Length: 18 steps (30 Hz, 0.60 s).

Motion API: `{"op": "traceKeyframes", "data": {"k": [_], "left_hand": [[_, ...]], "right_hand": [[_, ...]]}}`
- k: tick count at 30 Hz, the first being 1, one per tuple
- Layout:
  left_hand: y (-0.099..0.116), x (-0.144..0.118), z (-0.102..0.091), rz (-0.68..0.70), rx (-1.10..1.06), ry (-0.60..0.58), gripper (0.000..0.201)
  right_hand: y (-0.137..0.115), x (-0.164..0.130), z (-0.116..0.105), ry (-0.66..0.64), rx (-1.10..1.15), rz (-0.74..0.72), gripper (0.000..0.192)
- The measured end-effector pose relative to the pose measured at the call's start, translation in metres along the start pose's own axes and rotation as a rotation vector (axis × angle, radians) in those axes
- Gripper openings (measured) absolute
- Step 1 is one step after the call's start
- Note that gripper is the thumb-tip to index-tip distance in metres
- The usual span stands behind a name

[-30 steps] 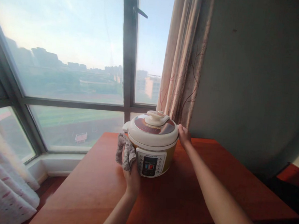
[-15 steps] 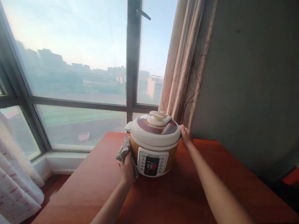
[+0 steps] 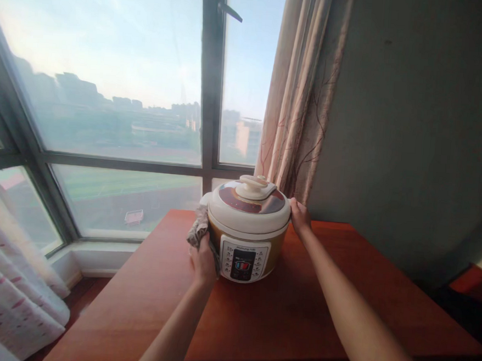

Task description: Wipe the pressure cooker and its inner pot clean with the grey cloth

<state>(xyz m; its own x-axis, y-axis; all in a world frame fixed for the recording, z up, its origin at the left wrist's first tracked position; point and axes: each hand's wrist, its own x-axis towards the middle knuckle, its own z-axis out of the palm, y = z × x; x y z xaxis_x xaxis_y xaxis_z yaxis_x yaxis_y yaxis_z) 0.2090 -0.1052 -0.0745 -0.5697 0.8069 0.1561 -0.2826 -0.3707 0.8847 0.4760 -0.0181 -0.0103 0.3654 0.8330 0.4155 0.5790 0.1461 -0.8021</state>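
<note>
A cream and gold electric pressure cooker (image 3: 246, 225) with a brown-topped lid stands on a red-brown wooden table (image 3: 297, 316) by the window. My left hand (image 3: 203, 261) grips a grey cloth (image 3: 198, 230) and presses it against the cooker's left side, beside the control panel. My right hand (image 3: 299, 216) rests against the cooker's right side, just under the lid's rim, fingers closed around the edge.
A large window (image 3: 105, 110) with a dark frame runs behind the table. A patterned beige curtain (image 3: 300, 91) hangs at the cooker's back right, next to a dark grey wall (image 3: 413, 132). A white curtain (image 3: 6, 290) hangs at lower left.
My left hand with the cloth has moved from the cooker's front left, near the panel, up and back along its left side. My right hand has stayed in place.
</note>
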Motion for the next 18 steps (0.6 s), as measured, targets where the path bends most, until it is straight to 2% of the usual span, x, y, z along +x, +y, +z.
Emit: {"op": "traceKeyframes", "data": {"k": [2, 5, 7, 9, 13, 18], "left_hand": [[0.004, -0.035, 0.003, 0.104, 0.041, 0.038, 0.046], [0.002, -0.079, 0.001, 0.232, 0.102, -0.064, 0.055], [-0.004, -0.097, -0.005, 0.336, 0.153, -0.152, 0.057], [-0.012, -0.106, -0.015, 0.369, 0.187, -0.194, 0.056], [-0.018, -0.103, -0.034, 0.229, 0.199, -0.168, 0.053], [-0.012, -0.088, -0.053, 0.057, 0.241, -0.135, 0.051]], "right_hand": [[0.000, 0.000, 0.000, 0.000, -0.002, 0.001, 0.063], [0.000, 0.000, -0.001, 0.003, -0.005, 0.003, 0.062], [-0.001, -0.001, -0.001, 0.010, -0.005, 0.000, 0.062], [-0.002, -0.001, -0.001, 0.018, -0.001, -0.007, 0.062], [-0.003, -0.003, -0.002, 0.036, 0.006, -0.027, 0.064], [-0.002, -0.003, -0.002, 0.077, -0.001, -0.045, 0.061]]}}
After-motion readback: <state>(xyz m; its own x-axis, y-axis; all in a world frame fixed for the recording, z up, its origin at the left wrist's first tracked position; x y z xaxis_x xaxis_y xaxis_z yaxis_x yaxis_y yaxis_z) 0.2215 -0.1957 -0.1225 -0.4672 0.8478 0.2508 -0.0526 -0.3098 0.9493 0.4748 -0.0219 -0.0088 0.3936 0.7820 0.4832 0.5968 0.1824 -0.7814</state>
